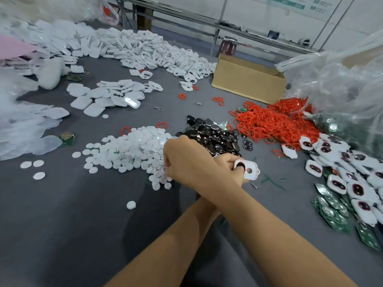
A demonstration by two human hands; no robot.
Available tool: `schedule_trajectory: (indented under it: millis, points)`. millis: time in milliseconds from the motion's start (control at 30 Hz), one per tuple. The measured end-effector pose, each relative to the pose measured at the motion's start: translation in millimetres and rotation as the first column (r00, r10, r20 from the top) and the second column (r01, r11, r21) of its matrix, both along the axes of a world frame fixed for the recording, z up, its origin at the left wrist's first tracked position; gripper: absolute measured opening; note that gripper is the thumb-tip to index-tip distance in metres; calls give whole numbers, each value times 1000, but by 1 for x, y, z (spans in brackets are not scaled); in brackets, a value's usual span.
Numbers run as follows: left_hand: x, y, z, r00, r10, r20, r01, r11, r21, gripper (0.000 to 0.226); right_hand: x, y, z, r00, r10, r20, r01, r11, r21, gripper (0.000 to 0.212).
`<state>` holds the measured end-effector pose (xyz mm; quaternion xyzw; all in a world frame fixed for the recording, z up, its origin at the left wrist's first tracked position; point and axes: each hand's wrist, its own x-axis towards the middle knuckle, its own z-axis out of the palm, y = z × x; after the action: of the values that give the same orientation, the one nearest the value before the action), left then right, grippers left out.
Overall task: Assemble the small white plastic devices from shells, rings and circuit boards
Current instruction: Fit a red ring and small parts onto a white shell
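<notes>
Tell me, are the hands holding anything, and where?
The left hand pinches a white shell by one end. The right hand reaches into the white discs; whether it holds one cannot be told.

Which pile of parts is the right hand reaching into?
The small white round discs; the right hand touches that pile's near edge, not the black pile or red pile.

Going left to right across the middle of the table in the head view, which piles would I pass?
White round discs → black shiny pieces → red rings → white shells with dark centres.
</notes>
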<state>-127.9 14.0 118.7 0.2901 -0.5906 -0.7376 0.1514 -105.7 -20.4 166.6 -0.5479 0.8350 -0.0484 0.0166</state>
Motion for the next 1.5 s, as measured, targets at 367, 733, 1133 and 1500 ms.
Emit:
schedule_trajectory:
  millis: [367, 733, 1133, 1500]
  points:
    - [12, -1, -16, 990, -137, -30, 139, 986, 87, 30, -23, 17, 1, 960, -55, 275, 80, 993, -83, 16]
    - [5, -3, -7, 988, 14, -156, -15, 1000, -4, 17, -86, 140, -1, 853, -86, 515, 423, 692, -585, 22]
    - [4, -7, -5, 975, 116, -190, -114, 993, 21, 25, -118, 178, -38, 852, -487, 189, 523, 803, -287, 11]
    - [4, -8, -7, 974, 111, -195, -108, 994, 31, 27, -120, 185, -36, 852, -445, 274, 516, 801, -304, 14]
